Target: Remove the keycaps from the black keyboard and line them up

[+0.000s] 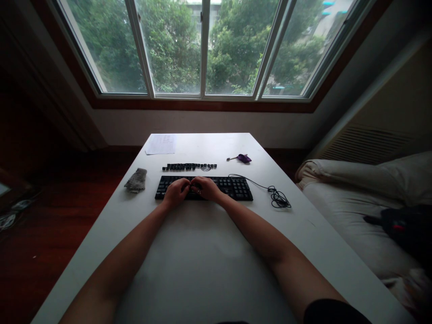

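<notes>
A black keyboard (238, 189) lies across the white table in front of me. My left hand (177, 191) rests over its left half, fingers curled and thumb pressed in. Close beside it, my right hand (206, 188) bends over the middle of the keyboard with its fingers pinched downward. The fingertips of both hands meet near the same keys, and whatever they pinch is too small to make out. Just behind the keyboard, loose black keycaps (184, 167) stand in rows. A small, shiny, roundish item (205, 168) lies by their right end.
A crumpled grey cloth (136, 180) lies left of the keyboard. The keyboard's coiled cable (279, 198) is at the right. Farther back are a purple object with a thin stem (243, 158) and a printed sheet (161, 144). A light-covered bed or couch (337, 216) flanks the table's right edge.
</notes>
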`<action>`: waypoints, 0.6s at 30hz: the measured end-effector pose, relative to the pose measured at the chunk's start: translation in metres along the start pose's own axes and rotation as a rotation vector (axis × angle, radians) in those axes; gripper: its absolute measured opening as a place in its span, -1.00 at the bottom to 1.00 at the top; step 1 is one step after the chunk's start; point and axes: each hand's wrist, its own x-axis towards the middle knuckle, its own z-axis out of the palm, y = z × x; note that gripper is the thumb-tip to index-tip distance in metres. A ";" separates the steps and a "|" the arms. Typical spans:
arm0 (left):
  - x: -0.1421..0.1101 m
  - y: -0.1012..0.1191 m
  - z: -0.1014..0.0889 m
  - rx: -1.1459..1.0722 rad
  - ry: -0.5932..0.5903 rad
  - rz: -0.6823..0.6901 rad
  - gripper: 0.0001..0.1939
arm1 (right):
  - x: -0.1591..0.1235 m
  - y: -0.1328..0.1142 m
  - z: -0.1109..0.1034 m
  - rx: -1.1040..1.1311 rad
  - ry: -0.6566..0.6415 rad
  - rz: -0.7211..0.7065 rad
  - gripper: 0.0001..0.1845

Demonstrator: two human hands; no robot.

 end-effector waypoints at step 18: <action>0.000 0.001 -0.002 0.008 -0.021 -0.005 -0.83 | 0.000 0.000 0.000 0.004 0.002 -0.006 -0.81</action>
